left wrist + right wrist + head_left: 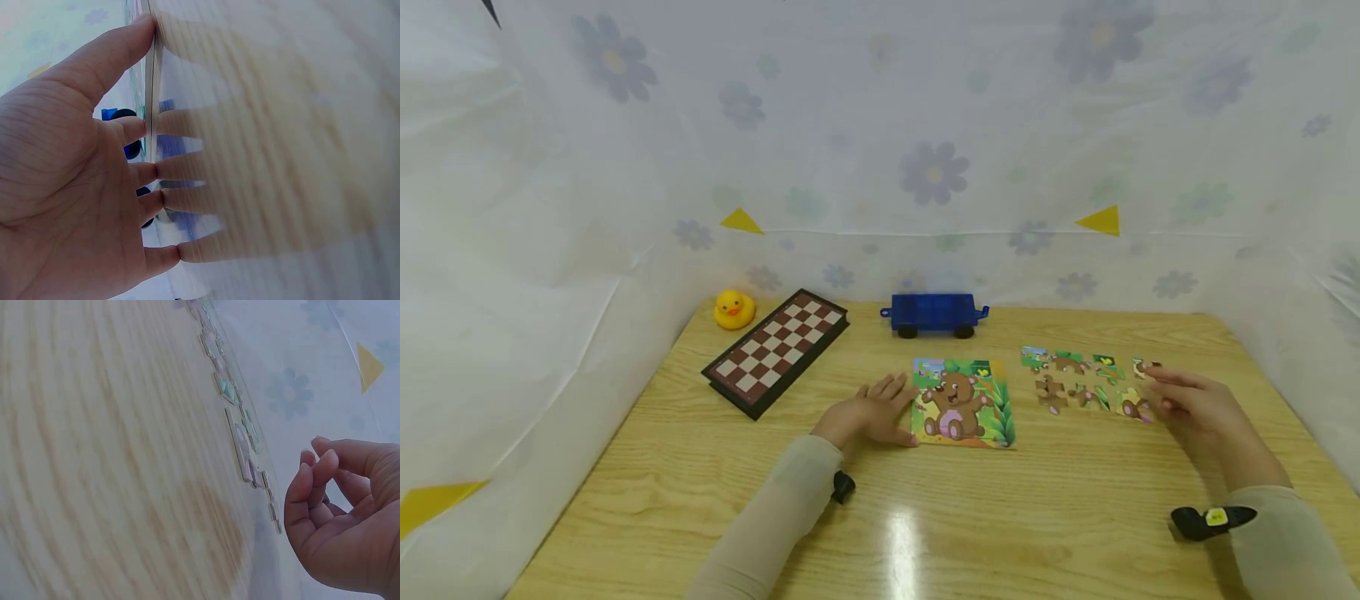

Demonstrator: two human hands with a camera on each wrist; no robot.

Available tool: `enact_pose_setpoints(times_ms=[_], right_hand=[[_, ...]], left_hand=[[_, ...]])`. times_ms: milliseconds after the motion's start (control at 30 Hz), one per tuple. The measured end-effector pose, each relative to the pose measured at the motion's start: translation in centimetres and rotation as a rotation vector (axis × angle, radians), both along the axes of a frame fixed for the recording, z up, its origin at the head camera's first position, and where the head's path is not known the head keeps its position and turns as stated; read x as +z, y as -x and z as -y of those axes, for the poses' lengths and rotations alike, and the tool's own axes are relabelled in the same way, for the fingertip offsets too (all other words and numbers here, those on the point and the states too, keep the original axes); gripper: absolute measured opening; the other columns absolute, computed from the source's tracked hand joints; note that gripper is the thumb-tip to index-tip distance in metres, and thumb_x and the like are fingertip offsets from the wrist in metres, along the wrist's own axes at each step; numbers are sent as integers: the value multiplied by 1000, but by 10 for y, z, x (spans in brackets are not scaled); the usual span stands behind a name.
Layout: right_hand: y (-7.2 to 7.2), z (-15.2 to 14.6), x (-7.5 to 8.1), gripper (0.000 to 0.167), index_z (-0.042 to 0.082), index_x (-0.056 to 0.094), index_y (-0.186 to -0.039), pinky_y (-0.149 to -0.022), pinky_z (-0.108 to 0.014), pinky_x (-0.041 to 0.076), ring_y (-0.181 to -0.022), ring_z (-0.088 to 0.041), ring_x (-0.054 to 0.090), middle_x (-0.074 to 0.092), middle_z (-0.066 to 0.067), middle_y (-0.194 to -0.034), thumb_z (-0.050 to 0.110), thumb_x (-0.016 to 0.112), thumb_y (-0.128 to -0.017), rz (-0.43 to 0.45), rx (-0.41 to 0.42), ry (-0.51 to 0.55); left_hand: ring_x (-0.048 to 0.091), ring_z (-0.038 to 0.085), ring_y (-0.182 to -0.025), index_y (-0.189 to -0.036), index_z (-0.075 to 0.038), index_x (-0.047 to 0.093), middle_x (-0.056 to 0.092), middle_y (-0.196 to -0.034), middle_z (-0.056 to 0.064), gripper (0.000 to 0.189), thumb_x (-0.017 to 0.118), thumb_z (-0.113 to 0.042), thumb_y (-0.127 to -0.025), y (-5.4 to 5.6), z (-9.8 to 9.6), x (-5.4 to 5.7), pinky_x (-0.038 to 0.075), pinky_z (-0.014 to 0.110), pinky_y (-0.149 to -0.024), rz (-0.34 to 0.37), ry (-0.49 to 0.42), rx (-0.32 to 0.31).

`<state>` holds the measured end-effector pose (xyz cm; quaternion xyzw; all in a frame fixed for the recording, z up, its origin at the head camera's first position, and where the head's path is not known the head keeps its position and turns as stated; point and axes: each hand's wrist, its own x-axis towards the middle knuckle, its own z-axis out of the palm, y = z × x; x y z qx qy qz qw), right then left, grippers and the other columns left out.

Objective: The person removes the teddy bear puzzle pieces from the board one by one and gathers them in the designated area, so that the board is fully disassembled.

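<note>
A square picture board with a brown bear on it lies flat in the middle of the table. At its left edge rests my left hand, palm down, with fingers spread; in the left wrist view the thumb of the left hand reaches the board's edge. Several loose jigsaw pieces lie to the right of the board. Over the rightmost jigsaw piece hovers my right hand. In the right wrist view the right hand has loosely bent fingers and nothing visible between them.
At the back stands a blue toy wagon. A folded checkered board lies on the left, beside a yellow rubber duck. White flowered sheeting encloses the wooden table at the back and sides.
</note>
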<state>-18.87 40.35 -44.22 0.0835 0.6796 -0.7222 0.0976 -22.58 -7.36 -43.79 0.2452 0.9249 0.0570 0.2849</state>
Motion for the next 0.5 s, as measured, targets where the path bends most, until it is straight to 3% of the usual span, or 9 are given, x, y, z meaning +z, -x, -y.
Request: enact_pose_setpoints(times_ms=[267,500], right_hand=[[0,17,3,29,27,74,-103,-61,-22,52,-65,-8,57,62,6,-82,6,55,-96,-79,87,-1],[2,40,8,26,36,68,-103,-54,-29,45,-61,-13,54,56,1,-76,14,55,-97,-124,156,-197]], left_hand=[[-11,21,-144,-154,-25,7,-9,-159,3,88,56,-57,-88,-3,0,6,2,51,-114,7,5,-8],[-7,23,-145,-154,-23,10,-6,-159,4,86,56,-55,-89,-8,0,14,3,51,-114,6,-18,-10]])
